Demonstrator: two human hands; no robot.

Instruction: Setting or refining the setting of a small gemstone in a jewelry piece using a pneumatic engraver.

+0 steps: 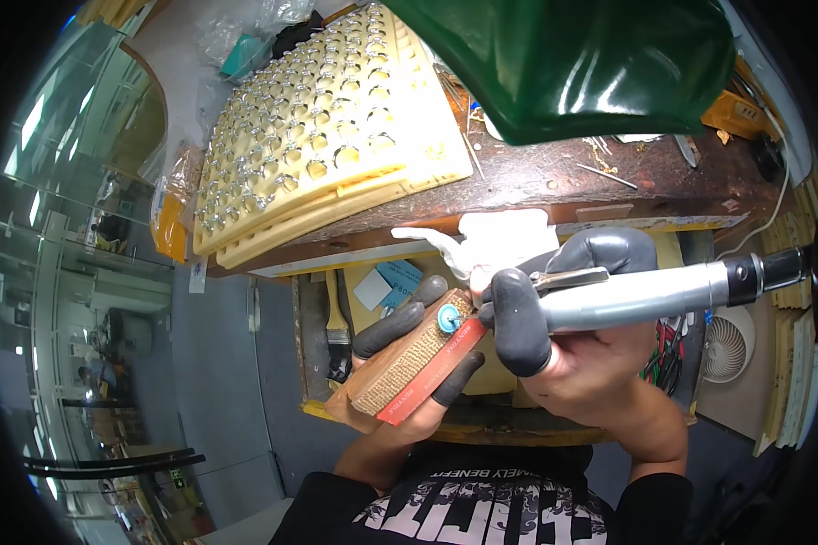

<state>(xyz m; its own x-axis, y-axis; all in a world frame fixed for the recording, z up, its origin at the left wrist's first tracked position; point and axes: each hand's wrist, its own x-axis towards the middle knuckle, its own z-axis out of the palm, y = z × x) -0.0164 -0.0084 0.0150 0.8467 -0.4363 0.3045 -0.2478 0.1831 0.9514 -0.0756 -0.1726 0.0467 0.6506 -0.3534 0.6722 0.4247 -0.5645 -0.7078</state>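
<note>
In my left hand (415, 420) is a long wooden block (418, 359) with a tan, bristle-like gridded face and a red printed strip down one side. Black finger covers sit on several of my fingers. My right hand (591, 354) is closed around a silver rotary handpiece (641, 298), which points left toward the block's far end. A round blue wheel (449, 318) with a metal centre is at that end, against or just above the gridded face; how it joins the handpiece is hidden by my fingers. White crumpled material (509, 241) lies just beyond my hands.
A cream tray (436, 150) with rows of silver rings stands on the dark wooden bench (518, 177). A green curved shield (573, 73) hangs over the bench. Below, an open drawer holds a brush (337, 331) and blue packets (395, 282). A white fan (727, 345) is at right.
</note>
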